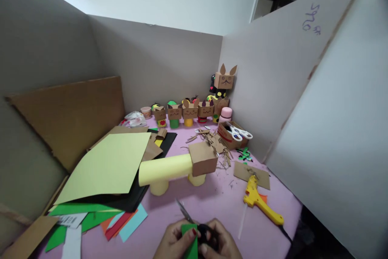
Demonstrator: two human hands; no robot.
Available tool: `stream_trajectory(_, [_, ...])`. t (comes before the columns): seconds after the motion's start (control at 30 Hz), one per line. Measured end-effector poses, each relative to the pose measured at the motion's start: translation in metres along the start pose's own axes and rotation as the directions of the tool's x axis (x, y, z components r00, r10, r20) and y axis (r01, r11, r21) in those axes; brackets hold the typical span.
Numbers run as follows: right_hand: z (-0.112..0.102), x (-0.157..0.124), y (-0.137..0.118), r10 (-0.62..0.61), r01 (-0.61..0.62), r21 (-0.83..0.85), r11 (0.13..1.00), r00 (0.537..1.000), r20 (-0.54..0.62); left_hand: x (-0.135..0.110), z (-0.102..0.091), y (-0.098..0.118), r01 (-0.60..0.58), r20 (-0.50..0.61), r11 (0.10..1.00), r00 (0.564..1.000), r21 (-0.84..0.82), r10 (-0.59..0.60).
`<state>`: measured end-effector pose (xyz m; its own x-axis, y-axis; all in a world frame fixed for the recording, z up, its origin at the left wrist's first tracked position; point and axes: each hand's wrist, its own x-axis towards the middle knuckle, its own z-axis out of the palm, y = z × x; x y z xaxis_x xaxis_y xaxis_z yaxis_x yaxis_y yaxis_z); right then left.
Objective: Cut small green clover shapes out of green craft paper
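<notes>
Grey panels (157, 57) wall in the left, the back and the right of the pink tabletop (224, 210), whose right edge slants past a dark gap. Its widest visible stretch of pink lies between the middle and the yellow glue gun (262, 206), near that edge. On the left, a large pale yellow sheet (106, 170) covers much of a paper pile. Mid-table, a pale yellow tube (166, 169) lies level on 2 short legs (159, 187), a brown cardboard box (203, 160) at its right end.

At the near middle, the left hand (176, 241) pinches a green strip (191, 253) between thumb and fingers; the right hand (222, 241) curls around the black handles of the scissors (185, 213). Their slim metal blades point up and leftward, apart from the legs; whether they are parted, I cannot tell. Smooth and straight-sided, the strip stands roughly upright beside the handles, its lower end running out of view.
</notes>
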<state>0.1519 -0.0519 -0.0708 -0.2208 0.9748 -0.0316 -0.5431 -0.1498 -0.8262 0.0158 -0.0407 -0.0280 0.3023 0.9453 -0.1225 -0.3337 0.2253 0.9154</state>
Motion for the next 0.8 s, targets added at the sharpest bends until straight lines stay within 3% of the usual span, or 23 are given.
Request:
stream_trajectory(0.1, [0.003,0.002,-0.005,0.173,-0.18,0.068,0.981,0.981,0.092,-0.002,-0.002,-0.004,0.005,-0.108,0.999,0.994,0.034,-0.001])
stream_trajectory(0.2, [0.008,0.005,-0.02,0.365,-0.391,0.135,0.91,0.913,0.182,-0.001,-0.001,-0.007,0.006,-0.172,0.999,0.985,0.031,-0.001])
stream_trajectory(0.3, [0.015,0.008,-0.032,0.404,-0.441,0.107,0.891,0.878,0.255,-0.001,0.005,-0.007,-0.006,-0.194,0.998,0.981,0.056,0.016])
stream_trajectory(0.43, [0.017,0.012,-0.028,0.278,-0.312,0.049,0.949,0.9,0.336,-0.004,0.01,-0.001,-0.05,-0.196,0.988,0.977,0.148,0.079])
stream_trajectory(0.53, [0.012,0.014,-0.019,0.199,-0.197,-0.04,0.98,0.922,0.333,-0.009,0.007,0.005,-0.175,-0.184,0.967,0.96,0.187,0.209])
stream_trajectory(0.6, [0.009,0.013,-0.016,0.123,-0.117,-0.037,0.992,0.96,0.25,-0.013,0.004,0.006,-0.206,-0.272,0.964,0.93,0.171,0.247])
stream_trajectory(0.7, [0.01,0.006,-0.018,0.004,-0.004,-0.009,1.0,0.995,0.101,-0.019,0.007,0.001,-0.139,-0.459,0.981,0.869,0.134,0.185])
stream_trajectory(0.8, [0.016,-0.001,-0.025,-0.026,0.025,-0.079,0.997,0.999,-0.018,-0.022,0.017,-0.006,-0.107,-0.516,0.987,0.843,0.12,0.154])
